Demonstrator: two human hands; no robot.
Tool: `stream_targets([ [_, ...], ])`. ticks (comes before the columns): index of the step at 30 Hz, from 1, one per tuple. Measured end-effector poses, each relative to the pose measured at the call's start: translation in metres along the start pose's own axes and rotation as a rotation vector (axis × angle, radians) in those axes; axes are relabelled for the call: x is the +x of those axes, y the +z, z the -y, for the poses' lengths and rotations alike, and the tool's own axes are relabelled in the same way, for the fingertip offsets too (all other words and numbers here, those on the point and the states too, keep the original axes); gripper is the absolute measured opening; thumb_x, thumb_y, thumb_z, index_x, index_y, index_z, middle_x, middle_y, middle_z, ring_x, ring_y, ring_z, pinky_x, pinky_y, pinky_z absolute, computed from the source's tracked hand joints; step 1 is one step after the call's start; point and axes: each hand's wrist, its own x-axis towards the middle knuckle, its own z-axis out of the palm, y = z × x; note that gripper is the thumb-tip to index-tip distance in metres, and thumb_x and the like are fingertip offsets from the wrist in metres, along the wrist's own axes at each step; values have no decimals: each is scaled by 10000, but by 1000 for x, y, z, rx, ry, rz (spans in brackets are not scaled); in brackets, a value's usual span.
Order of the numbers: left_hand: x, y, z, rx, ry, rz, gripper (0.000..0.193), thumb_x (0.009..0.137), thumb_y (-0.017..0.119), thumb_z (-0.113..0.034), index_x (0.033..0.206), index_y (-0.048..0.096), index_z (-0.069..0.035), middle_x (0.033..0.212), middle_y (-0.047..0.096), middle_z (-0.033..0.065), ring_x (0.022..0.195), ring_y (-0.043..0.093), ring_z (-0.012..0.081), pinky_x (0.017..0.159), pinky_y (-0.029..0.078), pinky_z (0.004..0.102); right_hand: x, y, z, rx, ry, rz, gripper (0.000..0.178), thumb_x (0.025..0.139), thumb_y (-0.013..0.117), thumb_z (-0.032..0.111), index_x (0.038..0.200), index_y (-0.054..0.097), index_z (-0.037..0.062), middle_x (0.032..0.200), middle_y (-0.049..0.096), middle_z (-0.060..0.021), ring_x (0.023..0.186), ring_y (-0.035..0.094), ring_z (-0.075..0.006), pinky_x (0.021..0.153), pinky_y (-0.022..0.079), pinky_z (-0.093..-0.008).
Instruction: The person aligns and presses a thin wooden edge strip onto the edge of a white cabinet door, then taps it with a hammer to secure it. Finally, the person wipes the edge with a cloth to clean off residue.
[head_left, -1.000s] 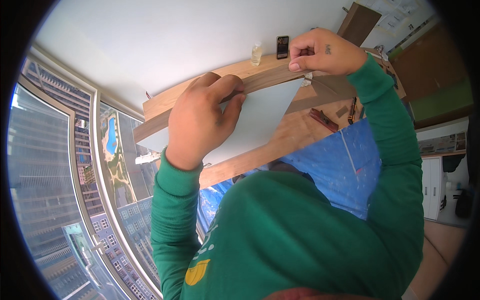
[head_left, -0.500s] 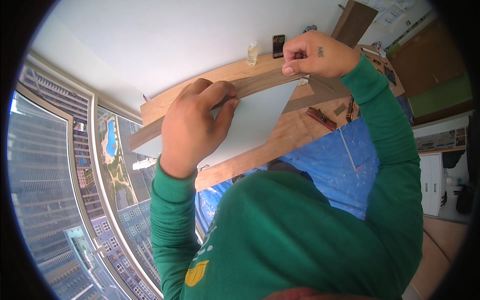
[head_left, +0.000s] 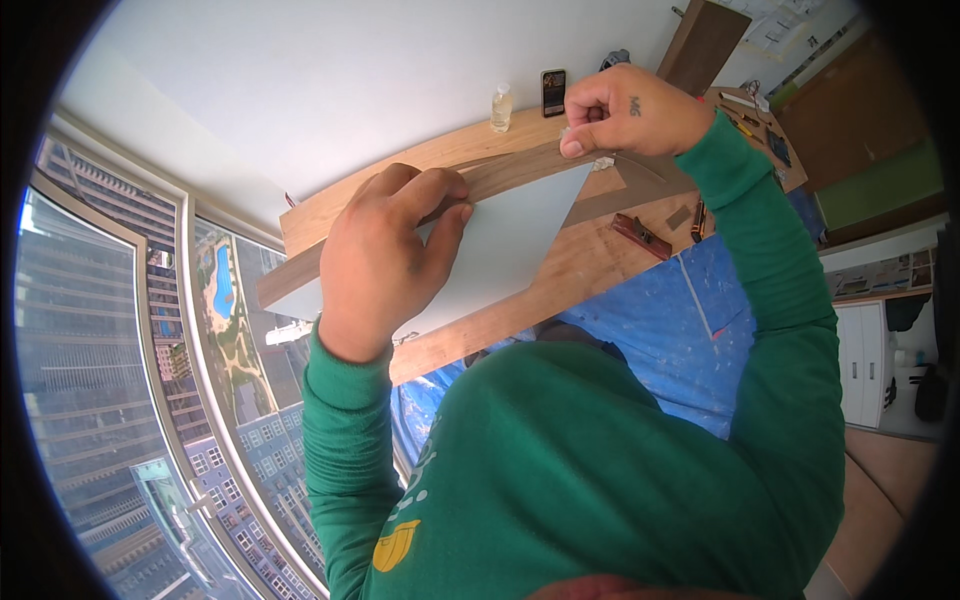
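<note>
A pale grey panel (head_left: 510,240) with a brown wood edge (head_left: 520,169) stands on the wooden workbench, tilted in my view. My left hand (head_left: 385,265) is closed over that edge at its left part, thumb near the pale face and fingers curled on the wood. Toward the other end of the edge, my right hand (head_left: 632,112) pinches thumb against bent forefinger. A tiny whitish bit shows at its fingertips, too small to name. The wrist sides of both hands hide part of the panel and bench.
Behind the panel stand a clear bottle (head_left: 501,108) and a phone (head_left: 553,93). A wooden hand plane (head_left: 641,237) lies on the bench at right, near an orange-and-black tool (head_left: 698,220). Blue sheeting (head_left: 650,330) covers the floor; a window (head_left: 90,300) is at left.
Both hands keep nearly the same place and grip. The right hand has shifted very slightly left in the picture, along with the things behind it.
</note>
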Motion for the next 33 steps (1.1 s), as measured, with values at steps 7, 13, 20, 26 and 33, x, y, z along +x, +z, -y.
stream_targets([
  [7,-1,0,-1,-15,-14,8,148,893,776,-63,1031,738,-26,976,743,121,901,779,268,741,601,354,-3,1,1,7,-4,-14,386,873,863,309,713,607,69,621,525,18,600,464,-95,542,367,-317],
  [13,-2,2,0,-55,-21,-24,135,884,772,-75,1012,736,-52,942,729,106,860,750,276,729,582,371,-5,4,-1,9,-11,-28,398,877,859,327,716,610,60,625,524,16,604,466,-94,549,371,-316],
  [20,-3,7,3,-74,5,-75,106,868,763,-102,971,739,-109,869,699,71,810,695,304,699,547,416,-9,10,-15,36,-41,-70,426,867,868,391,758,626,57,657,525,13,630,471,-96,555,375,-312],
  [26,-6,10,1,-51,5,-95,118,857,771,-104,969,736,-113,875,691,64,824,689,302,703,545,421,-26,22,-5,-39,-101,-255,362,885,843,357,873,656,47,805,561,-32,761,527,-152,657,444,-329],
  [33,-5,9,3,70,60,-110,172,858,762,-106,1027,749,-136,897,681,56,829,679,296,716,545,409,-47,52,2,-412,-462,-412,312,870,665,-13,1178,702,25,1115,646,-123,1036,619,-321,895,521,-408],
])
